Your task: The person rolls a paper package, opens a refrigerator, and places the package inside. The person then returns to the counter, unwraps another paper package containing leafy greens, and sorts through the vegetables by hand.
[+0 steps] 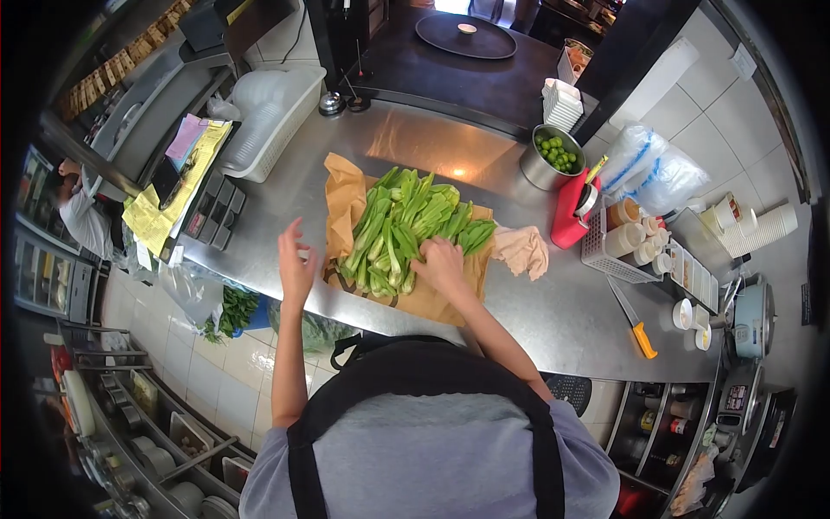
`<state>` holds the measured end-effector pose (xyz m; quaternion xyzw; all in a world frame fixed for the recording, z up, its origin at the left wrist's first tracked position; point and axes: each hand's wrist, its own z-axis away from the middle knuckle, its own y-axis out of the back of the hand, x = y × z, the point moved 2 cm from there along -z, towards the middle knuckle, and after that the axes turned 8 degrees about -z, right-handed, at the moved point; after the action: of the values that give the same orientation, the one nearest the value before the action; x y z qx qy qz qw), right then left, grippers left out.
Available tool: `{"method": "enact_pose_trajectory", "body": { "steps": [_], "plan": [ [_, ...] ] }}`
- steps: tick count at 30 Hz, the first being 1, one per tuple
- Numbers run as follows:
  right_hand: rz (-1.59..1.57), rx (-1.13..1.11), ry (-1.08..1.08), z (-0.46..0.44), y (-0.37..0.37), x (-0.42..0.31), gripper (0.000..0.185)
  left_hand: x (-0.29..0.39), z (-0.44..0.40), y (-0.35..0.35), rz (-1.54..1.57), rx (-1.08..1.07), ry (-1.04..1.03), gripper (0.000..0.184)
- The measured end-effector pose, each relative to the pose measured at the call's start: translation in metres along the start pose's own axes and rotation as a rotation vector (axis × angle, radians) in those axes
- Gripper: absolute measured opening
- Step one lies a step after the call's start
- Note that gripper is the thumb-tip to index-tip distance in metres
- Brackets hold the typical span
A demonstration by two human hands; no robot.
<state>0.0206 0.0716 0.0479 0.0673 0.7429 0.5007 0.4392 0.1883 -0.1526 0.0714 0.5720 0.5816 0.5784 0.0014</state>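
Note:
A heap of bok choy [401, 221], green leaves with pale stems, lies on a sheet of brown paper [450, 307] on the steel counter. My right hand [439, 264] is at the near right side of the heap, its fingers curled onto the stems; the fingertips are partly hidden among them. Left of the paper, my left hand [296, 261] is raised with its fingers apart and nothing in it. A crumpled pinkish cloth [521, 252] lies just right of the greens.
On the right stand a metal pot of green limes [556, 154], a red container [572, 212], a basket of sauce bottles [618, 246] and an orange-handled knife [638, 329]. A white bin [285, 130] and order slips [177, 182] are at left. A person [86, 216] stands far left.

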Motion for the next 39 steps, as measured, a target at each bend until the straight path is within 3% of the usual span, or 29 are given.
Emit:
{"method": "enact_pose_trajectory", "body": {
  "steps": [3,5,8,11,15,18,19,24,31,39],
  "plan": [
    [-0.348,-0.014,-0.114,-0.002,0.010,0.024,0.028,-0.025,-0.002,0.013,-0.021,0.260,0.068,0.058],
    [-0.615,0.025,-0.156,0.001,0.017,0.039,0.027,0.006,-0.005,0.033,0.022,0.317,0.133,0.050],
    [-0.881,0.041,-0.232,0.007,0.015,0.051,0.028,0.050,0.000,0.025,-0.278,0.225,-0.393,0.044],
    [-0.854,-0.030,-0.312,0.010,0.009,0.039,0.029,0.055,0.003,0.001,-0.399,-0.071,-0.644,0.040],
    [-0.458,-0.129,-0.166,0.015,-0.001,0.034,0.035,0.008,-0.010,0.008,-0.499,0.271,-0.350,0.039],
    [-0.426,-0.057,-0.180,0.025,0.020,0.033,0.038,-0.006,-0.006,0.025,-0.666,0.352,-0.008,0.038],
    [-0.382,-0.067,-0.198,0.026,0.035,0.029,0.031,0.004,-0.007,0.029,-0.641,0.412,-0.072,0.032],
    [-0.496,0.116,-0.183,0.032,0.049,0.063,0.020,0.024,-0.012,-0.002,-0.480,0.219,-0.228,0.018],
    [-0.385,0.169,-0.285,0.048,0.049,0.097,0.017,0.007,-0.018,-0.039,-0.518,0.059,-0.103,0.013],
    [-0.303,0.056,-0.353,0.058,0.032,0.098,0.020,0.000,-0.027,-0.042,-0.611,-0.180,0.003,0.020]
  ]
}}
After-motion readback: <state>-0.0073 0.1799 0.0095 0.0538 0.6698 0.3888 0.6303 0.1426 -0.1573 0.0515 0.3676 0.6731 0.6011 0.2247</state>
